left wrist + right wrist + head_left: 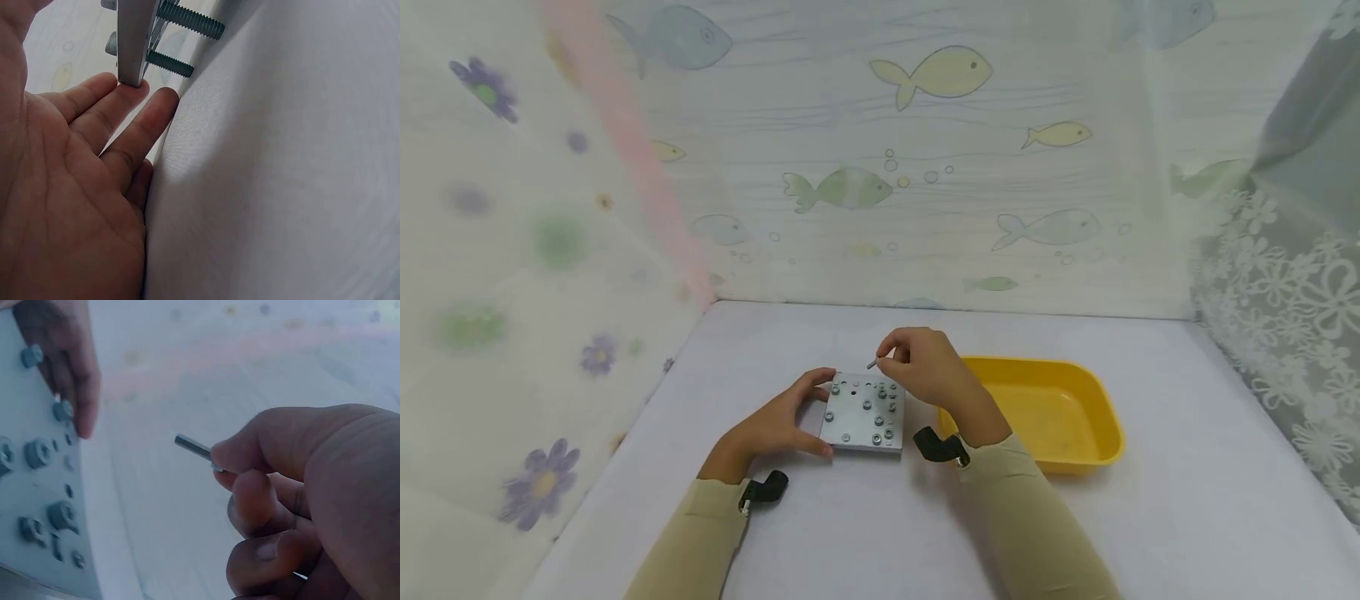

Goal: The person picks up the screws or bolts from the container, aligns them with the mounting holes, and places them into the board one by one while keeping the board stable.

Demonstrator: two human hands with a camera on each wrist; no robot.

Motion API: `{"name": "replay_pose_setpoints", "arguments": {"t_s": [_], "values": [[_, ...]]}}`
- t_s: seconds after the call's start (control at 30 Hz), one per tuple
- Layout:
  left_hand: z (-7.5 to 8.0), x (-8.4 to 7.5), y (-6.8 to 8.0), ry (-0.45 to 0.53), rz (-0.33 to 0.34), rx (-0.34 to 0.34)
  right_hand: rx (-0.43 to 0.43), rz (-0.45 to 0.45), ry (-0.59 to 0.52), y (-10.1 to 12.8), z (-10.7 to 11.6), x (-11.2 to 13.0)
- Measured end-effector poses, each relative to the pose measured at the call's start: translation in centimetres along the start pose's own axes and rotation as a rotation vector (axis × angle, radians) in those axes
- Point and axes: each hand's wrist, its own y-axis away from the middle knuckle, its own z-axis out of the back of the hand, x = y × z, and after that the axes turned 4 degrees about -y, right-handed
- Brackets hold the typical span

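A square silver metal plate (pixel 850 418) lies left of centre in the head view, with several socket-head screws (pixel 867 405) and some bare holes in its top. My left hand (pixel 777 423) holds it by the left side, thumb at the near corner and fingers at the far one. Below the plate, threaded screw shanks (pixel 190 20) stick out in the left wrist view, above the cloth. Thumb and forefinger of my right hand (pixel 928 367) pinch a thin, smooth metal pin (pixel 192 446) over the plate's far edge. The pin's other end is hidden in the fingertips.
A yellow plastic tray (pixel 1086 379) stands right of the plate, partly behind my right forearm. White cloth (pixel 842 533) covers the table. Printed fabric hangs behind it and on both sides, with fish on the back curtain (pixel 760 275).
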Motion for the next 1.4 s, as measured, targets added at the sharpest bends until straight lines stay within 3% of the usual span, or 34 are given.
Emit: {"name": "replay_pose_setpoints", "arguments": {"t_s": [0.47, 0.7, 1.4], "values": [[0.0, 0.4, 0.1, 0.017, -0.005, 0.003, -0.007, -0.108, 0.155, -0.2, -4.4, 0.5], [-0.2, 0.5, 0.0, 0.012, -0.026, -0.003, -0.006, -0.107, 0.211, 0.0, -5.8, 0.2], [0.0, 0.1, -0.1, 0.011, -0.029, 0.002, -0.023, -0.127, 0.282, -0.2, -6.3, 0.2]]}}
